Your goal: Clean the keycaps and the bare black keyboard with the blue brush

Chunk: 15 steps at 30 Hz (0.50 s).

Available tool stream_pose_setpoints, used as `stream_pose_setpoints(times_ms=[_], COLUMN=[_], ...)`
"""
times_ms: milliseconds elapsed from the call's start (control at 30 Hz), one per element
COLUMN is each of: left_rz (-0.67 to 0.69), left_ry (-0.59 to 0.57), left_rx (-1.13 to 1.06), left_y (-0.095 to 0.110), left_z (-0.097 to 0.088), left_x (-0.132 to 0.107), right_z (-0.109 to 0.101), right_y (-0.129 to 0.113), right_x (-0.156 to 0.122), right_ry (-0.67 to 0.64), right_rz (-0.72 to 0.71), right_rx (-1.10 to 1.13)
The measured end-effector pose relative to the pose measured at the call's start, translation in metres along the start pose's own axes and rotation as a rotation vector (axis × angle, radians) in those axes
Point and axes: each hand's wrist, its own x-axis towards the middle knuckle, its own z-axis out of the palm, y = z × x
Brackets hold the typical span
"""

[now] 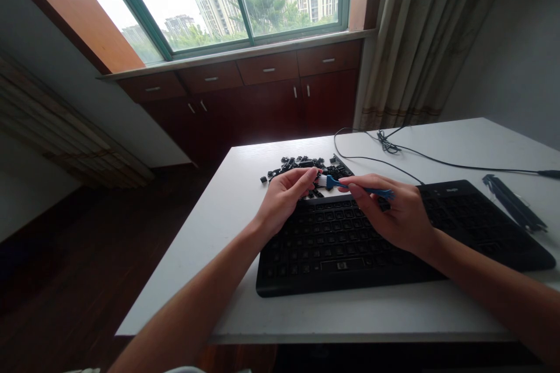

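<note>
My right hand [398, 213] is closed around the blue handle of a small brush [330, 181] with white bristles, held pen-fashion and pointing left. The bristles meet the fingertips of my left hand [284, 193], which pinch a small black keycap, mostly hidden by the fingers. Below both hands lies a black keyboard [297, 285], its key sockets bare across the visible part. Behind my left hand, a heap of loose black keycaps [301, 161] spreads over the table, partly covered by the hands.
The white table [196, 268] carries everything. A black cable [455, 164] runs from the keyboard's back edge, with a tied bundle near the far side. To the right of the keyboard lie long dark strips [514, 204]. Dark red cabinets [249, 105] stand under the window beyond.
</note>
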Motion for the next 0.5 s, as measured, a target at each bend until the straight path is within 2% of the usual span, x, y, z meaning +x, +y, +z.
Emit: stream_pose_setpoints(times_ms=[500], left_rz=[-0.007], left_ry=[-0.003], left_rx=[-0.006], left_y=[0.0031], left_z=[0.0030], left_x=[-0.0017], right_z=[0.0001], right_y=[-0.0013], right_x=[0.0017], right_ry=[-0.014], right_rz=[-0.036], right_rx=[0.013])
